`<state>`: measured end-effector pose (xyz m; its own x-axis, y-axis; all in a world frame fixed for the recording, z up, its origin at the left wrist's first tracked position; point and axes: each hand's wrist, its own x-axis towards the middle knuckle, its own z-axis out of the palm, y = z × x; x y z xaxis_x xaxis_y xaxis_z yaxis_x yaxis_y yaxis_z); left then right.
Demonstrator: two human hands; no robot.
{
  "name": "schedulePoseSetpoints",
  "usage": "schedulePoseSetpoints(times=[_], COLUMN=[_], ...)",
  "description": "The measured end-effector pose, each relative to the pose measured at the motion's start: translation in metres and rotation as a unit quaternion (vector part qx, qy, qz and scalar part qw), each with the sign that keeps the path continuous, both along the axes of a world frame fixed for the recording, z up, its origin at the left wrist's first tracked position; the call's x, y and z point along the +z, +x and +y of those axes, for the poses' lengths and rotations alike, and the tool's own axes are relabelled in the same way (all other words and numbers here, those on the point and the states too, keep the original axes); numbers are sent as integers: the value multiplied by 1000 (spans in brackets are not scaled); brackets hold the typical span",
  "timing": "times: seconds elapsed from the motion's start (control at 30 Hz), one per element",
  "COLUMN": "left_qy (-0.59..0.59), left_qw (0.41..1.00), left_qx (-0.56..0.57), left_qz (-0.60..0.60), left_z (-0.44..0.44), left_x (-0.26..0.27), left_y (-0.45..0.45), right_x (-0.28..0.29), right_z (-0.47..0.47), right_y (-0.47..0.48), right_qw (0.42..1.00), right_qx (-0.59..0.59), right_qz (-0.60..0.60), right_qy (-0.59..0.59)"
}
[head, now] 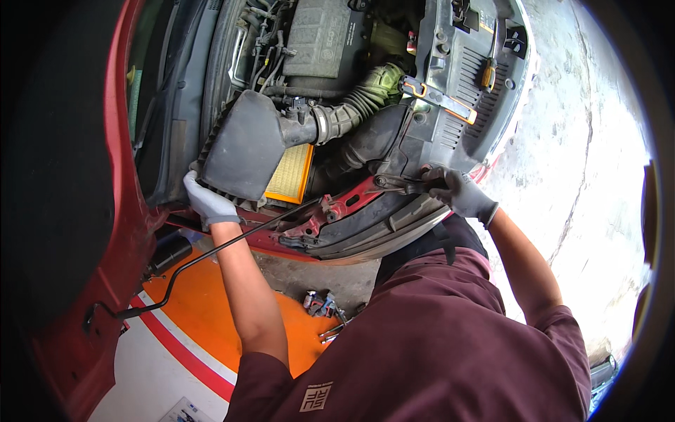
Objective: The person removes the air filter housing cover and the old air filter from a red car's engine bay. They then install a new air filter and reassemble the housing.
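My left hand (210,201), in a grey-and-white work glove, is against the near left side of the black air filter box cover (243,145); its fingertips are hidden behind the edge. The cover is tilted, and a pleated engine air filter (290,173) with an orange rim shows beneath it. A corrugated intake hose (350,108) is joined to the cover. My right hand (457,191), gloved too, is at the front corner of the engine bay by the headlight, its fingers bent; whether it holds something cannot be told.
A work light (437,99) and a screwdriver (489,74) with a yellow-and-black handle lie on the front panel. The hood prop rod (232,241) runs across my left forearm to the raised red hood (118,232). Tools (324,306) lie on the floor below.
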<state>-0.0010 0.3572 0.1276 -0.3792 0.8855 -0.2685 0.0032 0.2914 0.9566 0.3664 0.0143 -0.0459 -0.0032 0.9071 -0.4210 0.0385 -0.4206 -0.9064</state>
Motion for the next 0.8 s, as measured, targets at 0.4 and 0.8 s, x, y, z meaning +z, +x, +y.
schedulePoseSetpoints(times=[0.4, 0.8], left_qy=[153, -41], left_qw=[970, 992], left_qx=[-103, -110], left_qz=[158, -53], left_z=[38, 20], left_x=[17, 32], left_y=[21, 17], right_x=[11, 12], right_z=[-8, -8], right_y=[-8, -22], right_qw=[962, 898], right_qx=[85, 125], right_qz=[-237, -383], right_qy=[109, 176])
